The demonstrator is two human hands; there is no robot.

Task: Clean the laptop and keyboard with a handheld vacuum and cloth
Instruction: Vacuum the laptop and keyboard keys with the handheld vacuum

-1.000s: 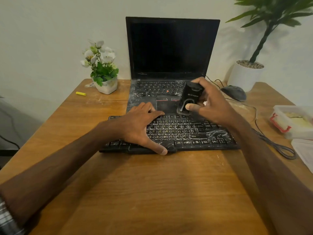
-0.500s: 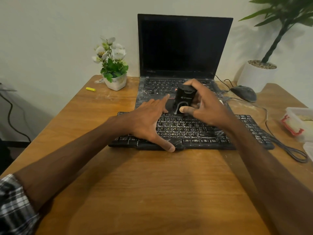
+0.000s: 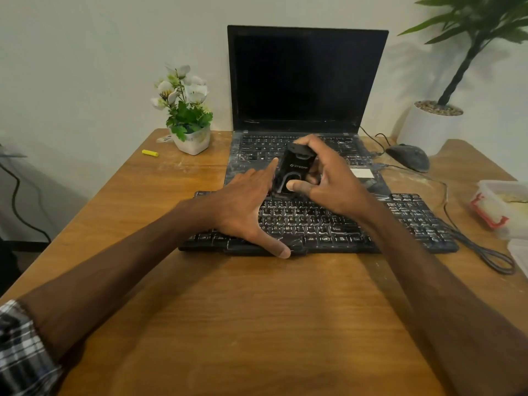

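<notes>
A dusty black laptop stands open at the back of the wooden desk, its screen dark. In front of it lies a black external keyboard, streaked with white dust. My right hand grips a small black handheld vacuum, its lower end at the keyboard's top rows. My left hand lies flat on the left half of the keyboard, fingers straight, thumb at the front edge, index fingertip close to the vacuum. No cloth is visible.
A small white pot of flowers and a yellow marker sit at the back left. A mouse with a cable, a large potted plant and a plastic container are on the right.
The vacuum in my right hand has slid left along the keyboard's top rows toward my left hand. My left hand's fingers stretched forward; the view shifted.
</notes>
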